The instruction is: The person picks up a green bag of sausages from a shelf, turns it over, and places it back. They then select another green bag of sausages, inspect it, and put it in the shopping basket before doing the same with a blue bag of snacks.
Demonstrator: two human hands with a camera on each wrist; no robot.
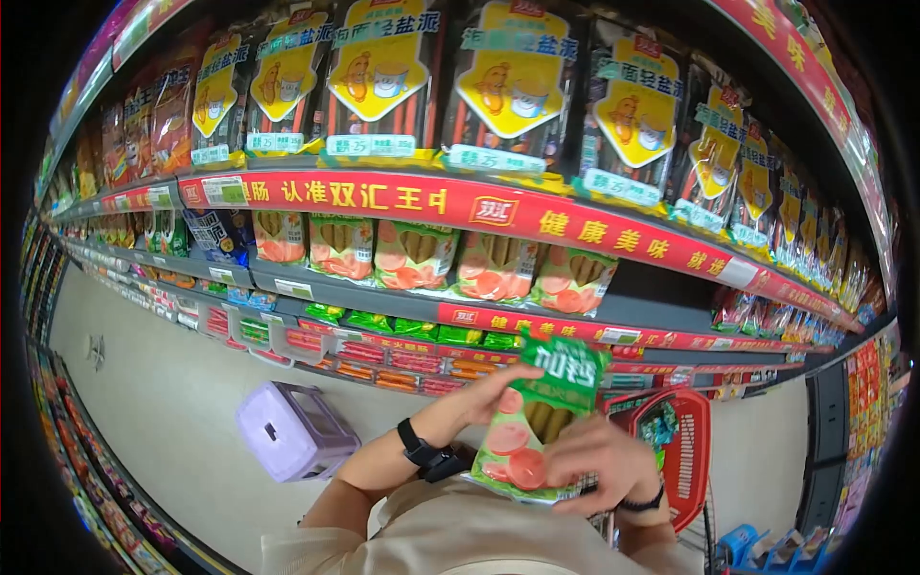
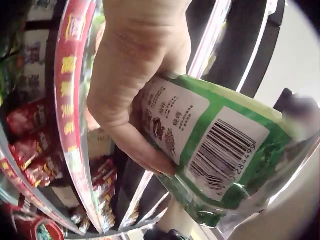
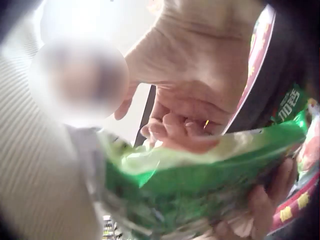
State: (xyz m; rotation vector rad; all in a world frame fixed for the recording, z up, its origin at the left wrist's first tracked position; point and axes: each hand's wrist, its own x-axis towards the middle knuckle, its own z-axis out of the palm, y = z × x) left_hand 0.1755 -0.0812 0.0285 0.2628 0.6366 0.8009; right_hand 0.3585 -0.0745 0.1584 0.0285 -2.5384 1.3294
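Observation:
A green bag of sausages (image 1: 508,439), with a clear window and pink round pictures on its front, is held up before my chest. My left hand (image 1: 484,393) grips its left edge, and the left wrist view shows the thumb lying across the barcoded back (image 2: 225,155). Over the lower right of the front is my right hand (image 1: 604,460), its fingers loosely bent and fingertips right at the surface. From the right wrist view, the right palm (image 3: 200,65) faces the bag with the thumb hanging apart from it.
Similar sausage bags (image 1: 412,254) line the shelf ahead, beside a dark gap (image 1: 661,292). Yellow-labelled packs (image 1: 513,81) fill the shelf above. A lilac plastic stool (image 1: 287,431) stands on the floor at left; a red shopping basket (image 1: 685,460) is close at right.

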